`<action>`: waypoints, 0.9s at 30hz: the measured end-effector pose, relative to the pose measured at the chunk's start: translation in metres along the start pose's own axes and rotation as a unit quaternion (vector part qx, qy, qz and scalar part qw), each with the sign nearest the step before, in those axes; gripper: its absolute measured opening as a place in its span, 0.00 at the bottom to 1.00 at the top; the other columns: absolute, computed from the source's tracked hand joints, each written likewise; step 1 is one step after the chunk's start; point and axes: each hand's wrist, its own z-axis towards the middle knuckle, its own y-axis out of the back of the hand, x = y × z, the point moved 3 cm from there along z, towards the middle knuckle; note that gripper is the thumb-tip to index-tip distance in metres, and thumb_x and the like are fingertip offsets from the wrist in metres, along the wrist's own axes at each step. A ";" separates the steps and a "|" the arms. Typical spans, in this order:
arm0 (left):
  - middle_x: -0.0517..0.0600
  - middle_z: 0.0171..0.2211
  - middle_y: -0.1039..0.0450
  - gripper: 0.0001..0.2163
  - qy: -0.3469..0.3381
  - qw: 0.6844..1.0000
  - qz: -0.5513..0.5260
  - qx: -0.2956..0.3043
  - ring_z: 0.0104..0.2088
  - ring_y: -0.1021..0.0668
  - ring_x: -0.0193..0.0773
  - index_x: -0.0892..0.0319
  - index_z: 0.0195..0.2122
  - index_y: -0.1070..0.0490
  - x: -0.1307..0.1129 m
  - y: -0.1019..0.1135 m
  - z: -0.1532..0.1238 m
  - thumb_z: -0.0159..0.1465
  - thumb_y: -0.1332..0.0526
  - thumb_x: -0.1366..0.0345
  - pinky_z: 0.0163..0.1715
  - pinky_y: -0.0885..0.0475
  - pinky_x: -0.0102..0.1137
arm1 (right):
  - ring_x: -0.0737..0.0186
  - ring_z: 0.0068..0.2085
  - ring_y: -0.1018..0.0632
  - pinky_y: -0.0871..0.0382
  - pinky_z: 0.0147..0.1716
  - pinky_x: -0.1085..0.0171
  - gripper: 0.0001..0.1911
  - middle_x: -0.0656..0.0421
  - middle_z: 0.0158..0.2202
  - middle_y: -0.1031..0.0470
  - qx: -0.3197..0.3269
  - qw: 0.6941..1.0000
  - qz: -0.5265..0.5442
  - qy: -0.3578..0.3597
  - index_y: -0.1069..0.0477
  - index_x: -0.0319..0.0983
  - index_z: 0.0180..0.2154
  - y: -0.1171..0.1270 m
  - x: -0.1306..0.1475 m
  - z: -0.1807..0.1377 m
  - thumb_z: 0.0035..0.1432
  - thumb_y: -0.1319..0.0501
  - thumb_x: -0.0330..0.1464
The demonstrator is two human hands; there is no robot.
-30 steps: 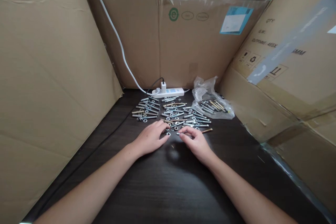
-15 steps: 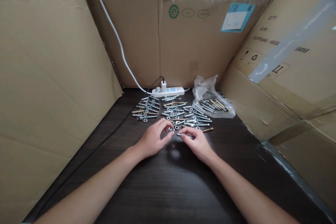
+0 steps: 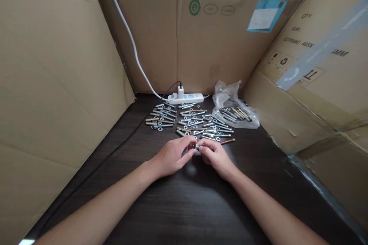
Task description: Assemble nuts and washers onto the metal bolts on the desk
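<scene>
Above the dark table, my left hand (image 3: 174, 156) and my right hand (image 3: 217, 157) meet fingertip to fingertip. Pinched in the left fingers is a small shiny metal nut (image 3: 197, 146), partly covered by the fingertips. A bolt is in my right hand, mostly hidden by its fingers, with its end at the nut; whether it is threaded in, I cannot tell. Just beyond the hands lie rows of silver and brass-coloured bolts (image 3: 192, 122) with sleeves, along with loose washers (image 3: 217, 139). One long brass-coloured bolt (image 3: 228, 141) lies close to the right fingers.
A clear plastic bag (image 3: 227, 97) with more bolts lies at the back right. Behind the rows is a white power strip (image 3: 189, 98) with a plug and cables. A black cable (image 3: 115, 149) crosses the left side. Cardboard walls (image 3: 155, 46) enclose the table (image 3: 184, 206).
The hands have come together: my left hand moved right, bringing the nut to the bolt's end in my right hand. The view has shifted slightly.
</scene>
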 end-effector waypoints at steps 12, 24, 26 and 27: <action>0.49 0.40 0.34 0.11 -0.015 1.000 0.017 0.002 0.32 0.29 0.33 0.55 0.48 0.40 -0.005 0.000 0.000 0.64 0.48 0.68 0.33 0.34 0.28 | 0.69 0.25 0.34 0.40 0.27 0.69 0.07 0.63 0.23 0.34 -0.013 0.997 -0.064 0.036 0.31 0.37 0.27 0.000 0.004 0.000 0.53 0.44 0.34; 0.47 0.32 0.35 0.14 0.020 0.998 0.050 0.027 0.32 0.30 0.34 0.58 0.32 0.37 0.001 -0.001 0.004 0.69 0.56 0.60 0.34 0.36 0.29 | 0.69 0.24 0.38 0.43 0.24 0.70 0.07 0.63 0.21 0.37 -0.008 0.988 -0.145 0.060 0.32 0.36 0.26 -0.003 0.010 -0.004 0.52 0.44 0.32; 0.47 0.33 0.35 0.12 0.016 0.998 0.048 0.038 0.33 0.30 0.34 0.58 0.33 0.37 0.000 -0.002 0.004 0.69 0.55 0.61 0.35 0.35 0.29 | 0.69 0.24 0.38 0.43 0.24 0.70 0.07 0.63 0.21 0.37 -0.001 0.986 -0.156 0.061 0.32 0.36 0.25 -0.003 0.009 -0.004 0.52 0.44 0.32; 0.47 0.34 0.35 0.11 0.016 0.998 0.047 0.040 0.33 0.30 0.34 0.58 0.34 0.37 0.000 -0.002 0.003 0.69 0.54 0.61 0.35 0.35 0.29 | 0.69 0.25 0.37 0.42 0.25 0.70 0.07 0.63 0.21 0.36 0.000 0.986 -0.158 0.062 0.32 0.36 0.25 -0.003 0.009 -0.004 0.52 0.44 0.32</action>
